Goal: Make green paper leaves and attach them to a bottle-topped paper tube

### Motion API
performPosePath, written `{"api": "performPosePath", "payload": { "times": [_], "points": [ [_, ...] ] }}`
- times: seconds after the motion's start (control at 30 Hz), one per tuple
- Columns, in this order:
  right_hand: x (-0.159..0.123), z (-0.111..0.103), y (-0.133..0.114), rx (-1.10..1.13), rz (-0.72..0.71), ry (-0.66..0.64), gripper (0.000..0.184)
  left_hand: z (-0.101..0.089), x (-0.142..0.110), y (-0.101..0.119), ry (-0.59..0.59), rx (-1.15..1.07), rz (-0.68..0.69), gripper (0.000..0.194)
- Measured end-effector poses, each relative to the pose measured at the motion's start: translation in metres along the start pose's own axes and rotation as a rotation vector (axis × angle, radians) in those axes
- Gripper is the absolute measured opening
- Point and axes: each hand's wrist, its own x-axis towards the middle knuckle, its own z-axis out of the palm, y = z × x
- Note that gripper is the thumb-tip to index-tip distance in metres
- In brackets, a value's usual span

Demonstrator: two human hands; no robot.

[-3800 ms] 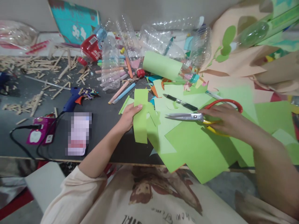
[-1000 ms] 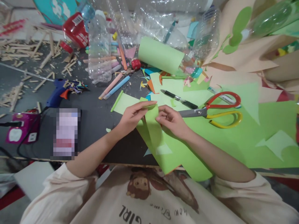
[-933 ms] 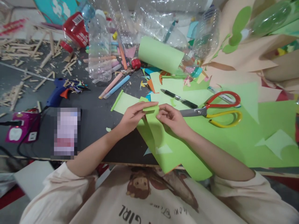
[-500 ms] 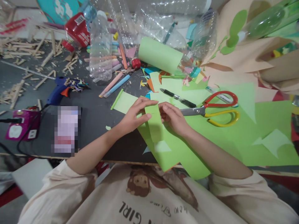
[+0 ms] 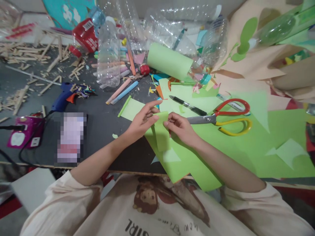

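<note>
Between my hands is a narrow strip of light green paper, its far end folded or rolled over. My left hand pinches the strip's left edge near that end, thumb on top and the other fingers raised and curved. On the opposite edge, my right hand grips it between thumb and fingers. Larger green paper sheets lie underneath. Just right of my right hand are scissors with one red and one yellow handle. A black pen rests beyond the hands.
A blue glue gun, a purple box with a cable and a phone lie at left. Small wooden sticks are scattered behind them. Clear plastic bottles and a green paper-wrapped bottle stand or lie at the back.
The strip's far end has been turned over toward me, so its flat part looks shorter. My right thumb has come onto its right edge; my left fingers have lifted off the top.
</note>
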Motion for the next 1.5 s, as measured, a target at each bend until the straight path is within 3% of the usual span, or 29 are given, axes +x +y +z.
{"api": "performPosePath", "payload": {
  "times": [0.27,0.5,0.67,0.87,1.13,1.33,1.5],
  "points": [
    [-0.002,-0.001,-0.002,-0.056,-0.001,-0.005,0.043,0.002,0.003,0.000,0.101,0.076,-0.113,0.043],
    [-0.002,-0.002,-0.003,0.042,0.028,-0.091,0.038,0.001,0.004,-0.004,0.147,0.060,-0.067,0.040],
    [-0.001,-0.005,-0.004,0.022,-0.026,-0.102,0.026,0.000,0.005,-0.006,0.163,0.080,-0.078,0.039],
    [-0.001,-0.006,-0.005,0.001,-0.037,-0.068,0.028,0.002,0.005,-0.006,0.159,0.072,-0.032,0.039],
    [-0.001,-0.002,-0.009,0.020,0.028,-0.034,0.046,0.002,0.001,0.001,0.117,0.068,-0.083,0.036],
    [-0.004,-0.001,-0.006,-0.002,-0.060,0.117,0.047,0.003,0.000,0.006,0.071,-0.068,-0.157,0.040],
    [-0.004,-0.001,-0.007,0.015,-0.069,0.136,0.047,0.002,0.001,0.007,0.080,-0.099,-0.165,0.038]
  ]
}}
